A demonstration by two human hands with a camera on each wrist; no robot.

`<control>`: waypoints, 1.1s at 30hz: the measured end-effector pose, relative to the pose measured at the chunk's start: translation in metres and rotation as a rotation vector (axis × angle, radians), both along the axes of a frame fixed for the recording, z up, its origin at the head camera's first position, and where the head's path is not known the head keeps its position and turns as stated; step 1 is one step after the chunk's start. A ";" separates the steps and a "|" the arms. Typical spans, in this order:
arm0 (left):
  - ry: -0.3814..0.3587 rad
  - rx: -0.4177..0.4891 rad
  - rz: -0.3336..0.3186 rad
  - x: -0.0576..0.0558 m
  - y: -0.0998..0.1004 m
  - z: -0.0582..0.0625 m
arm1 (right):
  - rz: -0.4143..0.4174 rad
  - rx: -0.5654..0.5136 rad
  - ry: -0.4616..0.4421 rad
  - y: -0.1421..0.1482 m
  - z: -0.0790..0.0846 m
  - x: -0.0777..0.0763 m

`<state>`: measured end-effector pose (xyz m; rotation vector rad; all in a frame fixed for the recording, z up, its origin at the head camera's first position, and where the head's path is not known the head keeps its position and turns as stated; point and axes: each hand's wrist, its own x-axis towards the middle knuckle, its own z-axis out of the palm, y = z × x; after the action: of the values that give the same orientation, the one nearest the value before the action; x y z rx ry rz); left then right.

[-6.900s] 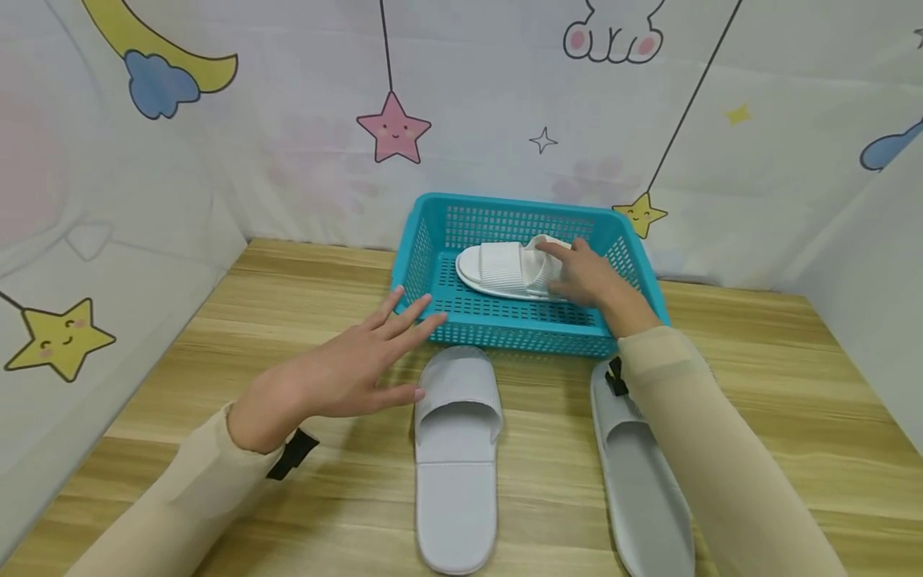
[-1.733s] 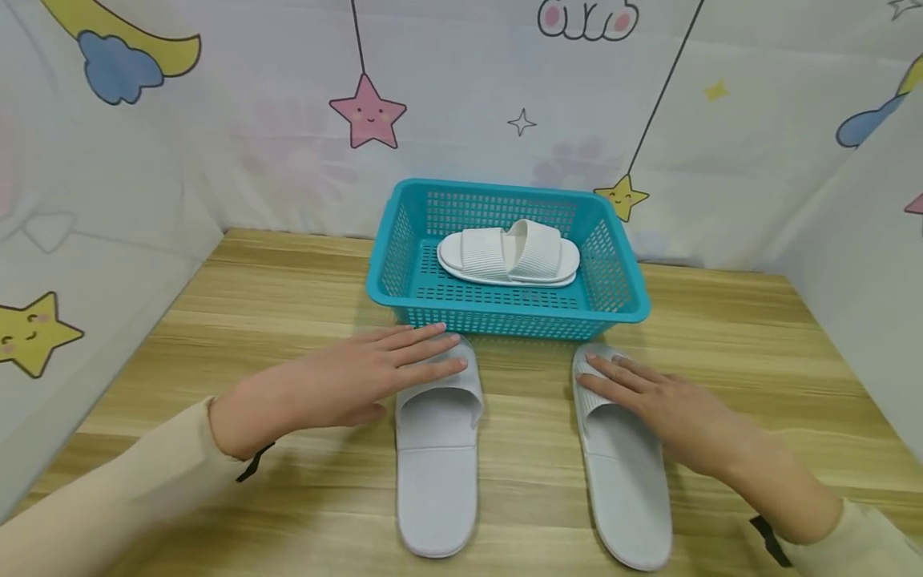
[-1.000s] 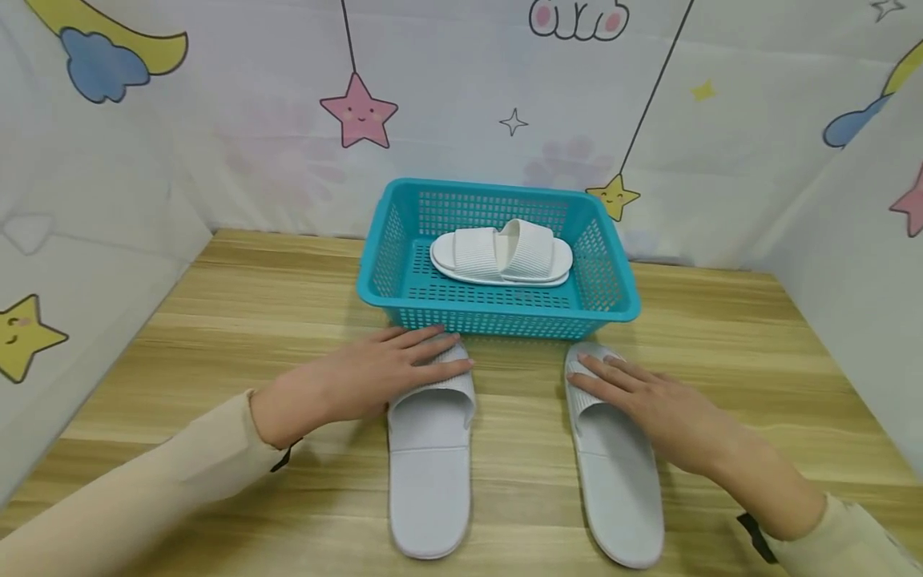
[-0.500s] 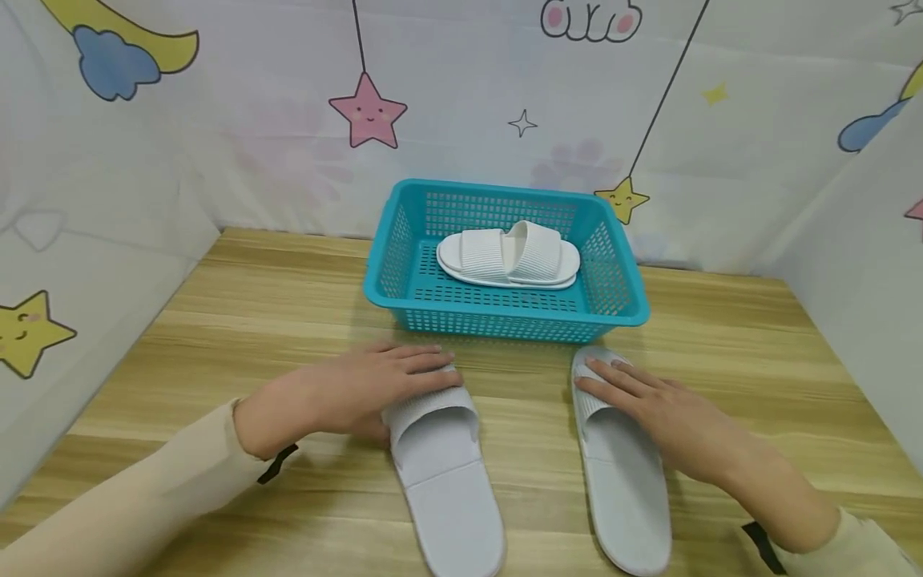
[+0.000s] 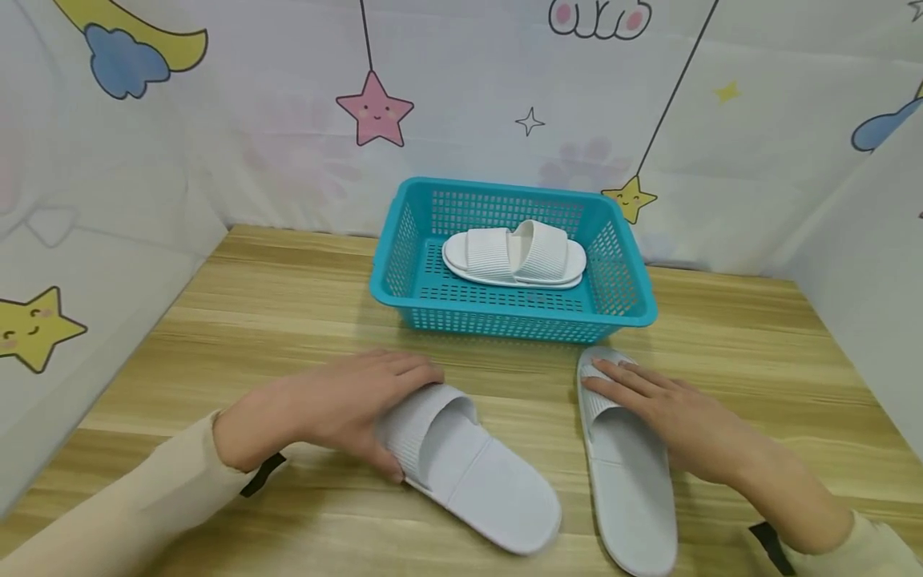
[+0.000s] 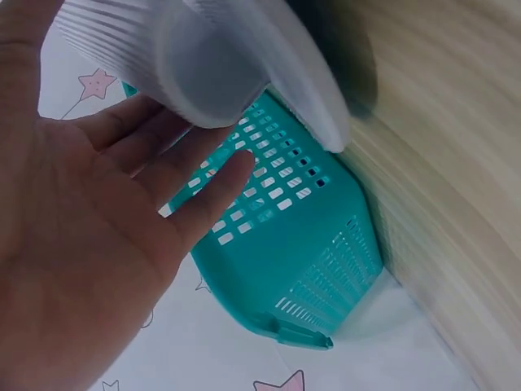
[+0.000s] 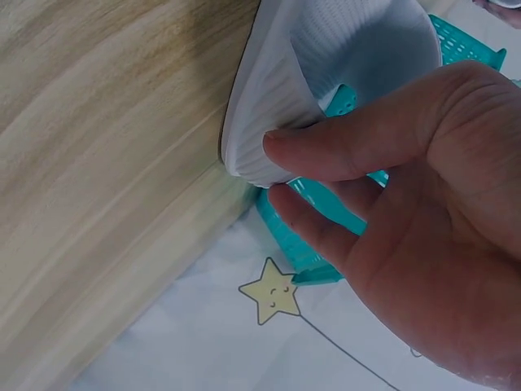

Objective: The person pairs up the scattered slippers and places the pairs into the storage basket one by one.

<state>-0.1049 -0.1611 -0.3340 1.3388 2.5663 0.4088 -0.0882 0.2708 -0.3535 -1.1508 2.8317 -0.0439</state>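
Note:
In the head view a light grey slipper lies askew on the table, toe end toward the left. My left hand grips its toe end, thumb low on the near side and fingers across the strap. The left wrist view has the slipper above the fingers of my left hand. A matching slipper lies farther right, toe toward the basket. My right hand rests on its strap with loosely extended fingers. In the right wrist view my thumb touches the ribbed strap.
Behind both slippers a teal perforated basket stands near the back of the wooden table. Inside it lie white slippers, stacked together. White cloth printed with stars and a moon encloses the back and sides.
The left grey slipper has turned from straight to slanted and come back from the basket, with my left hand on its toe. My right hand moved from the basket to the right slipper and stays there.

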 end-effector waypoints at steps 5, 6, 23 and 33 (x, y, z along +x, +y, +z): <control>0.017 0.021 0.050 0.008 -0.003 0.001 | 0.002 0.002 -0.001 0.001 0.000 0.000; 0.024 0.022 0.059 0.010 -0.004 0.001 | 0.002 0.003 -0.004 0.001 0.001 0.000; 0.027 0.045 0.172 0.021 -0.014 -0.003 | -0.011 -0.008 -0.065 0.003 0.005 0.000; 0.024 0.049 0.160 0.022 -0.016 -0.003 | -0.025 -0.064 -0.090 0.013 0.007 0.001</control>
<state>-0.0829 -0.1773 -0.3371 1.1643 2.7097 0.4896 -0.0871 0.2837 -0.3461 -1.0969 2.7848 -0.1846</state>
